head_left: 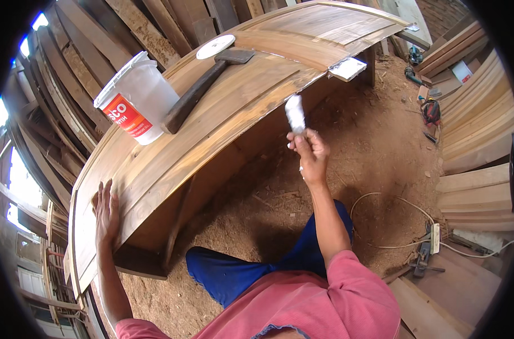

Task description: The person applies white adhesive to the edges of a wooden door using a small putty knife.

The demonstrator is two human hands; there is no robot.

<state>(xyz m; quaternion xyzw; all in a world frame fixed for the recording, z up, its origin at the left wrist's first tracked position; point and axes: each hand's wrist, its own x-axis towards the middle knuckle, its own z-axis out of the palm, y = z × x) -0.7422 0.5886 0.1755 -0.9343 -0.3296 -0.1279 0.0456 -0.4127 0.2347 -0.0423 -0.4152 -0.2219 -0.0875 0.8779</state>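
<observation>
Partner: From your station, what does each hand have hold of?

Me: On my feed the right hand [310,151], just right of centre, has its fingers and thumb closed on the lower end of a white-coated applicator [295,114]. I take that low pinch to be for leaving the coated end free and the fingers clear of most of the white.

Partner: Is it touching the work?

Me: I can't tell. Its tip points up at the near edge of the wooden panel [149,172], which sweeps from lower left to upper right of the frame; tip and edge look very close.

Partner: And the left hand [106,212]?

Me: At left of the frame, fingers extended and together, laid on the panel and gripping nothing I can see. I read it as a brace.

Partner: Why the clutter on top?

Me: The white bucket [155,93] stands upper left, with the hammer [200,85] lying beside it and the round white lid [215,47] beyond. I'd guess the panel simply doubles as a handy shelf. A white-smeared board [347,68] sits at the panel's edge, upper right, probably for easy reach.
</observation>
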